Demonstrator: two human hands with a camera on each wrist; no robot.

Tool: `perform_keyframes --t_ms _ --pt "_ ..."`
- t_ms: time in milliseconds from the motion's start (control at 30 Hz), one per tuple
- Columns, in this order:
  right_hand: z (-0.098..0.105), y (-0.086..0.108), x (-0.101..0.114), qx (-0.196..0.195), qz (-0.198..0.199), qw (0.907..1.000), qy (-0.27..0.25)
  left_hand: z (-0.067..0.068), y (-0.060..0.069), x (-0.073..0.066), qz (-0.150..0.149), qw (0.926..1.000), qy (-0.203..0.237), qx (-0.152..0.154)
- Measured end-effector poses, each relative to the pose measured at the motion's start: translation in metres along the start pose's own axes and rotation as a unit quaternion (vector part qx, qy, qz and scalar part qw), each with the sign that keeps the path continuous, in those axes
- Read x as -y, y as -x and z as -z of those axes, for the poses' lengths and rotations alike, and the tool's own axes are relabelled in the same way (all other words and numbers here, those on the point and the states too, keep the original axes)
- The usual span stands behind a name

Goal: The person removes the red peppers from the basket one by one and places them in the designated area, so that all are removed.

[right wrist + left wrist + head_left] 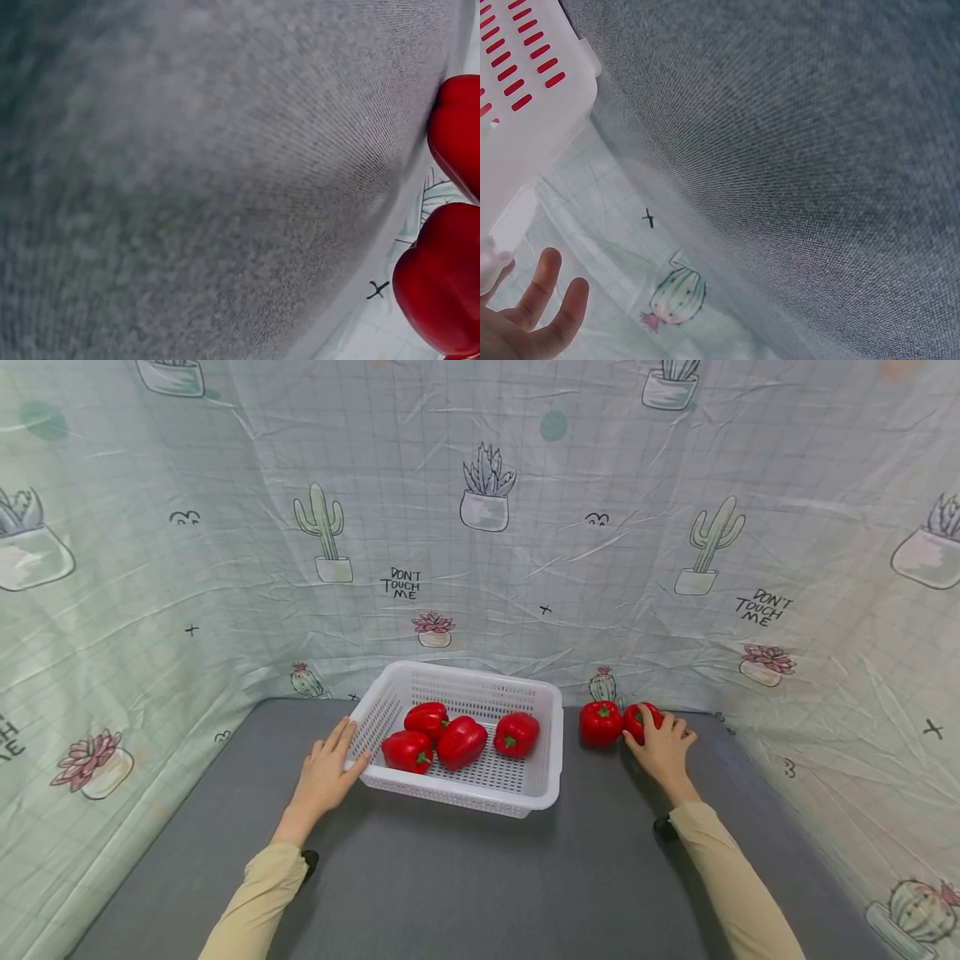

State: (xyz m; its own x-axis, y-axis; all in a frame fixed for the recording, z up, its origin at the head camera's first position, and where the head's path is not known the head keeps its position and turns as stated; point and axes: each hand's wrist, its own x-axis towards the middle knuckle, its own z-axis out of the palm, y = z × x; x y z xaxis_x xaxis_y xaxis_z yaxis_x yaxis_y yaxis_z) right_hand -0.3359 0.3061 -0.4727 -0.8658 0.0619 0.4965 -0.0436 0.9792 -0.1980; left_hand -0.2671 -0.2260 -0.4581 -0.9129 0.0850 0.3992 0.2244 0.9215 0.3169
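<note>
My left hand point(324, 781) lies at the left end of a white perforated basket point(450, 789), fingers spread on its rim. Its fingers point(536, 300) also show beside the basket point(532, 142) in the left wrist view. Inside the basket are several red peppers point(461, 743). Right of it, my right hand point(663, 752) grips a red pepper point(636, 720), thumb on the left side and fingers over the top and right. Another red pepper point(601, 724) sits just left of that one. Two peppers point(442, 277) show in the right wrist view, where the hand is out of sight.
The grey tabletop point(465, 885) reaches back to a hanging cloth point(525, 568) printed with cacti, which also encloses the left and right sides. The basket stands near the back of the table, between the two arms.
</note>
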Motion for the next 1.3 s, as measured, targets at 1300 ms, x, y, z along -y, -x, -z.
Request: perform_keyframes --t_ms 1300 --pt "-0.008 -0.007 -0.011 0.087 0.009 0.9961 0.016 0.001 0.0 -0.002 0.004 1.0 -0.004 0.004"
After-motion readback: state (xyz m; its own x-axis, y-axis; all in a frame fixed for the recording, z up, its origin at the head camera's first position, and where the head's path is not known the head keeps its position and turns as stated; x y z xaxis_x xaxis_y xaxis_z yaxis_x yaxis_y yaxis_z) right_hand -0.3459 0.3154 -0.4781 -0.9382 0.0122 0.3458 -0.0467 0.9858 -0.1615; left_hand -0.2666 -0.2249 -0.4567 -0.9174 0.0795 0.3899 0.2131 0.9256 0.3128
